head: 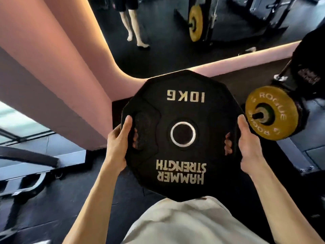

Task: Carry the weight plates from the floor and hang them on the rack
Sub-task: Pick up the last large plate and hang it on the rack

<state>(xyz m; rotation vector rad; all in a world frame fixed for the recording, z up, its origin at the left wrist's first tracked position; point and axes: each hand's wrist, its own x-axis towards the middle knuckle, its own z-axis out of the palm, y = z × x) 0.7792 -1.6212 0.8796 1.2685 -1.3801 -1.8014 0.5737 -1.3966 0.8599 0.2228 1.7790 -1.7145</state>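
Note:
A black 10 kg weight plate (pixel 182 106) with gold lettering is held flat in front of my body, above the dark floor. My left hand (pixel 117 143) grips its left edge, thumb on top and fingers curled up through the left grip slot. My right hand (pixel 248 141) grips the right edge the same way, fingertips showing in the right slot. To the right, a yellow plate (pixel 281 124) hangs on a horizontal peg of the dark rack (pixel 290 81). A large black plate (pixel 309 64) sits higher on that rack.
A pink wall (pixel 52 59) with a big mirror (pixel 175 32) stands ahead; the mirror shows a person's bare legs and another yellow plate. A grey machine frame (pixel 26 166) lies at the left. A grey rack foot (pixel 295 155) runs along the floor at the right.

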